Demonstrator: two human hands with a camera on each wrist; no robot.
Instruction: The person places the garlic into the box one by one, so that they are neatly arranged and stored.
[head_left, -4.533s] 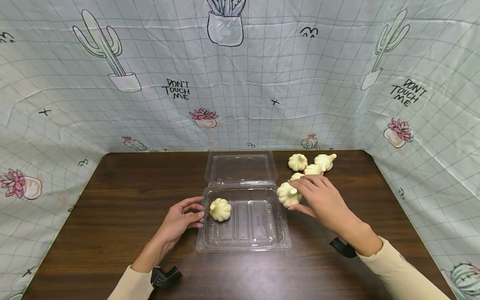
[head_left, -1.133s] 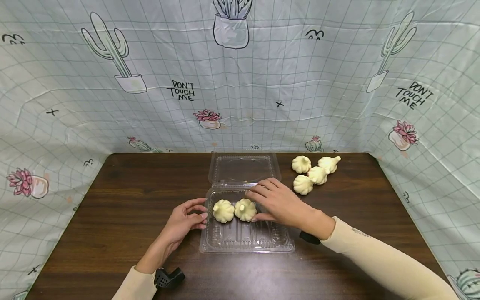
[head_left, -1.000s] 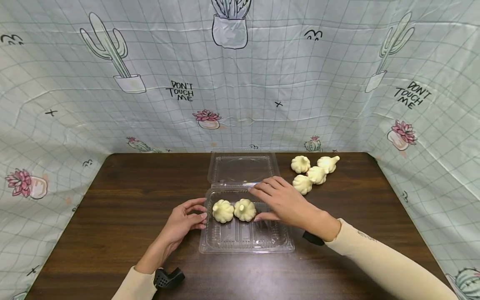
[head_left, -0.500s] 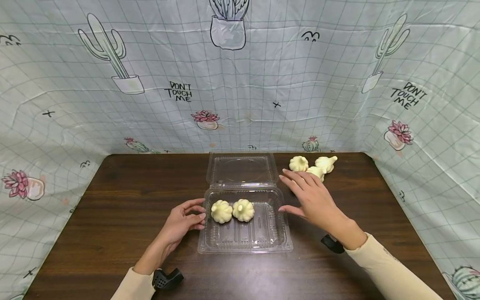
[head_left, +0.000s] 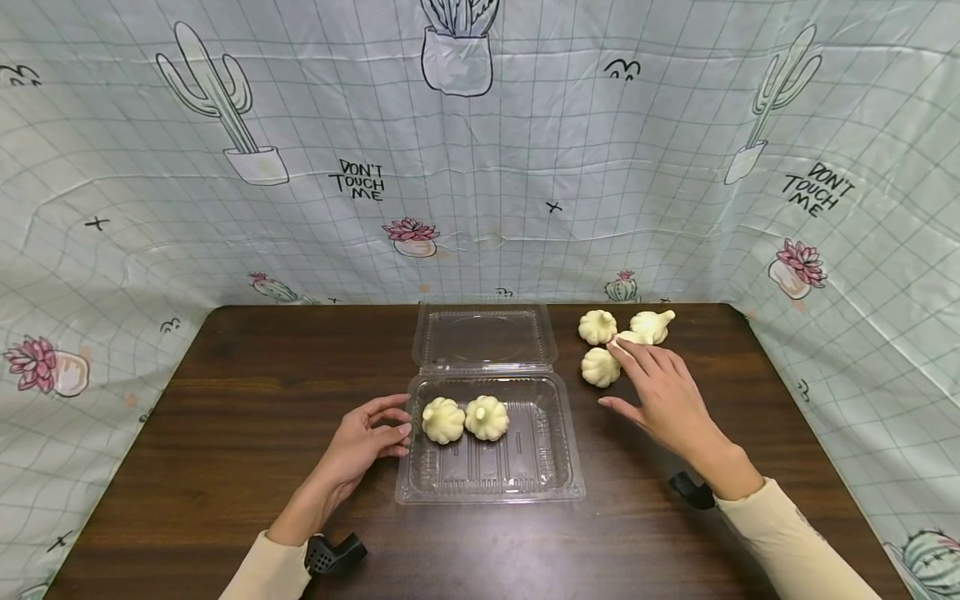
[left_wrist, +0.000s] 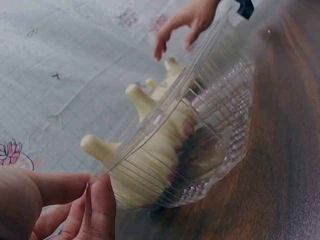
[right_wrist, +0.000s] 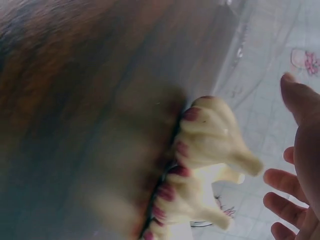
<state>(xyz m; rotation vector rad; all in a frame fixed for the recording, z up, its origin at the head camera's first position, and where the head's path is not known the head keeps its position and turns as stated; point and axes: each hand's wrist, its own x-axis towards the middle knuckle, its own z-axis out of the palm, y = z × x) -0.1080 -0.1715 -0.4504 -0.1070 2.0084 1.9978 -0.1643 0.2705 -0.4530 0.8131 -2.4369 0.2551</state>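
A clear plastic clamshell container (head_left: 491, 492) lies with its lid folded back on the dark table. Two cream garlic bulbs, one at the left (head_left: 443, 421) and one beside it (head_left: 487, 418), sit inside near its left wall. My left hand (head_left: 367, 442) pinches the container's left rim between thumb and fingers, as the left wrist view shows closely. My right hand (head_left: 663, 404) hovers with spread fingers over a loose group of garlic bulbs, nearest the front bulb (head_left: 601, 367). Its fingertips overlap another bulb (head_left: 632, 338), mostly hidden. In the right wrist view, nothing lies between thumb and fingers.
Two more garlic bulbs, one at the back left of the group (head_left: 597, 327) and one with its stem to the right (head_left: 652, 326), lie near the table's back edge. A patterned cloth (head_left: 495, 167) hangs behind the table (head_left: 247, 400). The container's lid (head_left: 483, 336) lies flat at the back.
My right hand set a second garlic bulb beside the first in the container, let go, and moved back right to the loose bulbs. The left hand stays at the rim.
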